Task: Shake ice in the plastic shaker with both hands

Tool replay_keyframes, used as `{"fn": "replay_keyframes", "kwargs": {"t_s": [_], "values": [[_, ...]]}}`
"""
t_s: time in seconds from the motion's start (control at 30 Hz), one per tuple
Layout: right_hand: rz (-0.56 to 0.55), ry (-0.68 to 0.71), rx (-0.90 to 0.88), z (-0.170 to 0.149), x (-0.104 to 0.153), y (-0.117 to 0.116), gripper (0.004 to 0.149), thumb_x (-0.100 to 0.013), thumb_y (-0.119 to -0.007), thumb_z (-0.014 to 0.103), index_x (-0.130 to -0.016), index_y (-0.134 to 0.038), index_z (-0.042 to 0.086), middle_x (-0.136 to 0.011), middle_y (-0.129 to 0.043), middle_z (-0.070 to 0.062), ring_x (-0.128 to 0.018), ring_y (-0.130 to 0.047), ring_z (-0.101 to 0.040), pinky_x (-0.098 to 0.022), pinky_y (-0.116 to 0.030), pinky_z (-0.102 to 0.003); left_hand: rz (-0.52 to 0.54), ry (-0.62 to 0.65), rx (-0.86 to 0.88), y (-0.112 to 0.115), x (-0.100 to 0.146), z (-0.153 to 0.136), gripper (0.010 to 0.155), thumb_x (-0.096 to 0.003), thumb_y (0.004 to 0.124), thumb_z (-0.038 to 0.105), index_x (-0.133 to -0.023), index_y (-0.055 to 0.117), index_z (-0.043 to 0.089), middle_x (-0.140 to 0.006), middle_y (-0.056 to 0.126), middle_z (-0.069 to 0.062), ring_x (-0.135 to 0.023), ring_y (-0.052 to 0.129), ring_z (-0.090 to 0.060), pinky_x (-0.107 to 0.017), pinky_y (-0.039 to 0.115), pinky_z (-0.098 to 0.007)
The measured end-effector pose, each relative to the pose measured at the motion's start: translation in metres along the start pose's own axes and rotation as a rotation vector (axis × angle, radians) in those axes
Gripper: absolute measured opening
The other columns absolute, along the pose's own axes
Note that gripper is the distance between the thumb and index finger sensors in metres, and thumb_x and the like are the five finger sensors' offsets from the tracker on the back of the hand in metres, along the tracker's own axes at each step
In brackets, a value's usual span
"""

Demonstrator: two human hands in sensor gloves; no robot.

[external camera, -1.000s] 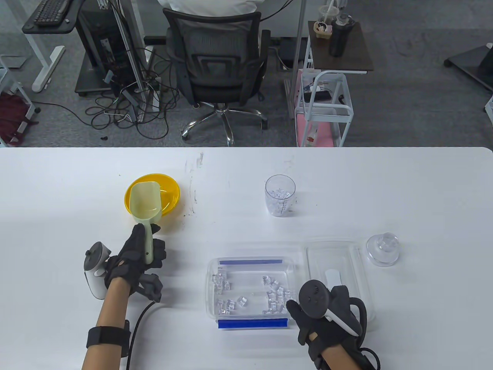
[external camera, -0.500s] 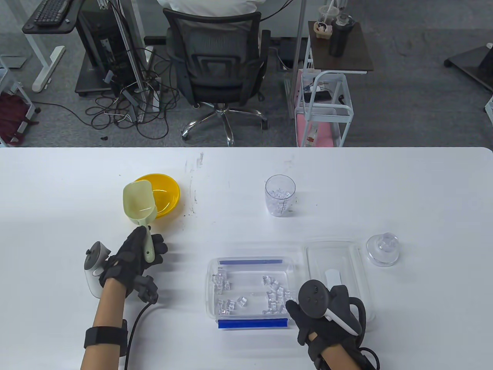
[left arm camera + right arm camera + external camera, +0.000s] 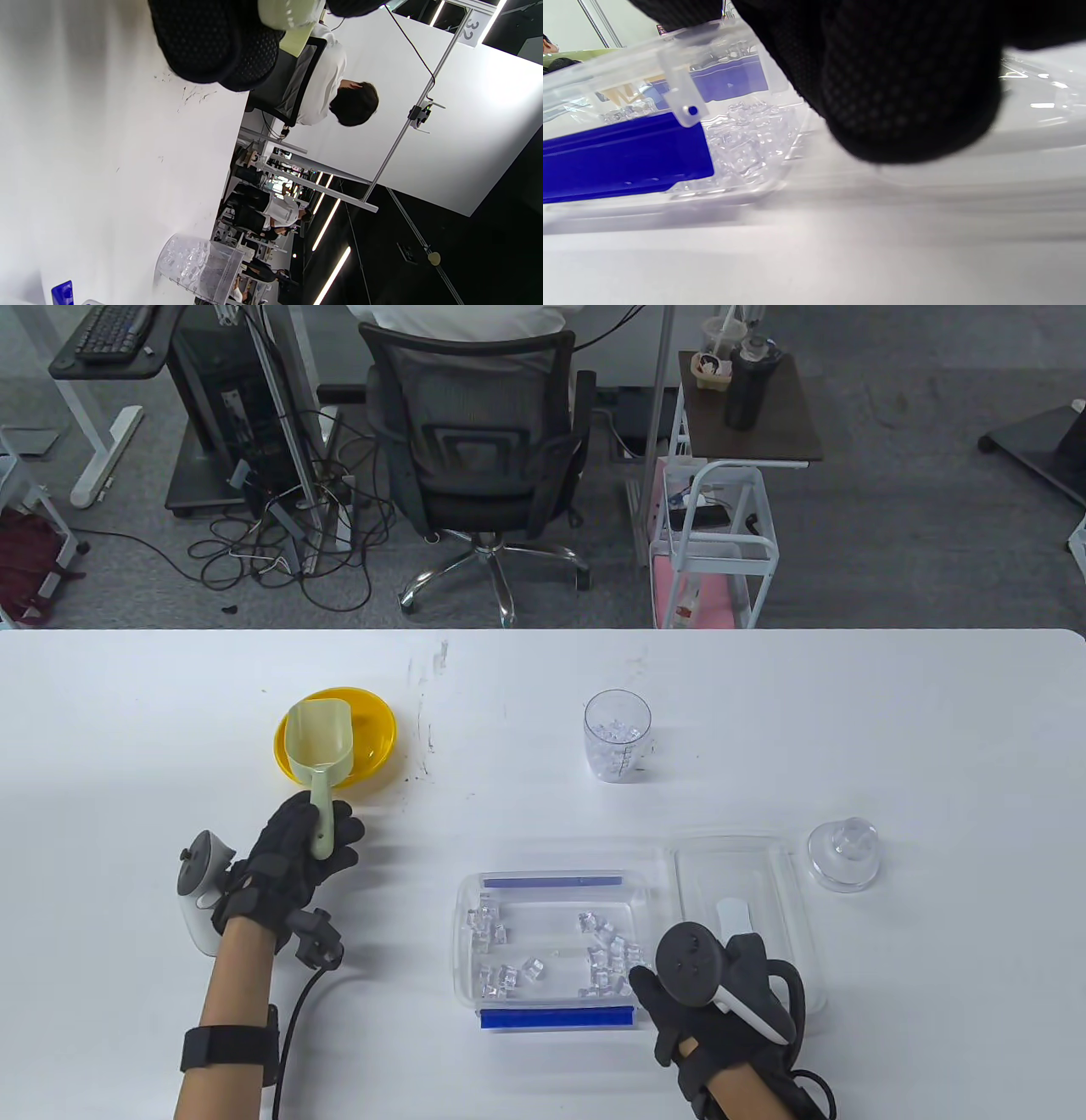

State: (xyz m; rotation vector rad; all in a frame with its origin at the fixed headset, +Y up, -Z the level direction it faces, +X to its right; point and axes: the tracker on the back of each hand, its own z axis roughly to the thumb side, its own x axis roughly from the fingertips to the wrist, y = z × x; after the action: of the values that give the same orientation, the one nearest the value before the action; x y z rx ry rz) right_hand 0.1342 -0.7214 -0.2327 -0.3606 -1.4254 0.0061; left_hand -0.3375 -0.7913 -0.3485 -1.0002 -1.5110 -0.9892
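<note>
The clear plastic shaker cup [image 3: 617, 735] stands upright at the table's middle with ice in its bottom; it also shows in the left wrist view [image 3: 199, 269]. Its clear domed lid [image 3: 842, 854] lies apart at the right. My left hand [image 3: 301, 848] grips the handle of a pale green scoop [image 3: 318, 746], whose bowl lies over the yellow bowl [image 3: 373, 734]. My right hand [image 3: 717, 993] rests on the table at the right end of the clear ice tray [image 3: 547, 946], fingers curled, holding nothing that I can see. The tray holds several ice cubes [image 3: 742, 140].
The tray's clear lid [image 3: 747, 899] lies flat to the right of the tray, partly under my right hand. Blue clips [image 3: 557, 1018] mark the tray's near and far edges. An office chair and a cart stand beyond the table's far edge.
My left hand has swung the scoop from left of the yellow bowl back over it and lowered it. The right hand has not moved.
</note>
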Motion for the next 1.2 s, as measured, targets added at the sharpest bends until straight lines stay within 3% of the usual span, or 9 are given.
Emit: {"fn": "replay_keyframes", "kwargs": {"t_s": [0.17, 0.33, 0.53, 0.6, 0.7, 0.8, 0.93, 1.1, 1.2], "values": [[0.000, 0.002, -0.001, 0.000, 0.000, 0.000, 0.089, -0.017, -0.083, 0.061, -0.079, -0.088, -0.003, -0.050, -0.101, -0.024, -0.013, -0.100, -0.023, -0.007, -0.085, -0.041, 0.081, -0.013, -0.055, -0.004, 0.005, 0.003, 0.075, -0.0632, 0.056, 0.043, -0.108, 0.012, 0.001, -0.104, 0.049, -0.024, -0.080, 0.083, -0.030, -0.055, 0.079, -0.036], [-0.002, 0.006, -0.001, 0.000, 0.000, 0.000, 0.089, -0.017, -0.083, 0.060, -0.078, -0.088, -0.004, -0.050, -0.101, -0.025, -0.013, -0.100, -0.023, -0.007, -0.085, -0.041, 0.210, -0.030, -0.294, -0.005, 0.014, 0.020, 0.078, -0.0608, 0.060, 0.045, -0.108, 0.021, -0.002, -0.099, 0.053, -0.032, -0.073, 0.085, -0.040, -0.047, 0.080, -0.040], [-0.005, 0.008, 0.002, 0.001, 0.000, -0.001, 0.088, -0.017, -0.083, 0.059, -0.078, -0.088, -0.004, -0.050, -0.101, -0.024, -0.013, -0.100, -0.023, -0.007, -0.085, -0.041, 0.332, -0.044, -0.760, 0.012, 0.026, 0.054, 0.081, -0.0569, 0.066, 0.045, -0.107, 0.024, -0.003, -0.097, 0.054, -0.038, -0.068, 0.085, -0.049, -0.042, 0.080, -0.047], [-0.003, 0.007, -0.001, 0.001, 0.000, -0.001, 0.087, -0.018, -0.083, 0.058, -0.077, -0.088, -0.004, -0.047, -0.101, -0.024, -0.012, -0.099, -0.021, -0.006, -0.085, -0.040, 0.366, -0.019, -0.963, 0.025, 0.032, 0.071, 0.083, -0.0570, 0.065, 0.047, -0.107, 0.020, 0.000, -0.099, 0.051, -0.037, -0.070, 0.083, -0.049, -0.044, 0.079, -0.049], [-0.003, 0.005, 0.009, 0.003, 0.000, -0.002, 0.086, -0.018, -0.083, 0.058, -0.077, -0.088, -0.005, -0.044, -0.101, -0.022, -0.009, -0.097, -0.019, -0.005, -0.084, -0.039, 0.392, 0.065, -1.120, 0.048, 0.039, 0.086, 0.083, -0.0563, 0.066, 0.047, -0.108, 0.021, 0.002, -0.101, 0.049, -0.036, -0.074, 0.081, -0.050, -0.047, 0.077, -0.051], [-0.002, 0.002, 0.016, 0.004, 0.001, -0.002, 0.085, -0.019, -0.082, 0.057, -0.076, -0.088, -0.005, -0.042, -0.101, -0.021, -0.008, -0.097, -0.017, -0.004, -0.084, -0.038, 0.228, 0.180, -1.178, 0.080, 0.036, 0.086, 0.079, -0.0558, 0.066, 0.047, -0.110, 0.028, 0.005, -0.102, 0.053, -0.032, -0.077, 0.081, -0.047, -0.049, 0.077, -0.050], [0.002, -0.004, 0.008, 0.005, 0.001, -0.003, 0.084, -0.019, -0.082, 0.056, -0.076, -0.088, -0.006, -0.042, -0.101, -0.021, -0.007, -0.096, -0.017, -0.003, -0.083, -0.037, -0.136, 0.160, -0.957, 0.123, 0.027, 0.063, 0.071, -0.0569, 0.068, 0.038, -0.112, 0.040, 0.004, -0.100, 0.055, -0.036, -0.074, 0.080, -0.049, -0.047, 0.076, -0.050], [0.006, -0.007, 0.007, 0.005, 0.001, -0.004, 0.083, -0.019, -0.081, 0.056, -0.075, -0.088, -0.006, -0.041, -0.100, -0.021, -0.006, -0.095, -0.016, -0.003, -0.083, -0.037, -0.320, 0.078, -1.272, 0.165, 0.022, 0.030, 0.065, -0.0547, 0.070, 0.036, -0.111, 0.053, 0.009, -0.099, 0.061, -0.030, -0.076, 0.077, -0.045, -0.048, 0.075, -0.044], [0.023, -0.010, 0.008, 0.006, 0.001, -0.004, 0.085, -0.018, -0.081, 0.056, -0.076, -0.087, -0.006, -0.041, -0.100, -0.021, -0.006, -0.095, -0.017, -0.002, -0.083, -0.037, -0.378, 0.071, -1.288, 0.176, 0.021, 0.014, 0.063, -0.0539, 0.071, 0.034, -0.111, 0.055, 0.012, -0.101, 0.060, -0.029, -0.077, 0.076, -0.045, -0.049, 0.075, -0.044]]}}
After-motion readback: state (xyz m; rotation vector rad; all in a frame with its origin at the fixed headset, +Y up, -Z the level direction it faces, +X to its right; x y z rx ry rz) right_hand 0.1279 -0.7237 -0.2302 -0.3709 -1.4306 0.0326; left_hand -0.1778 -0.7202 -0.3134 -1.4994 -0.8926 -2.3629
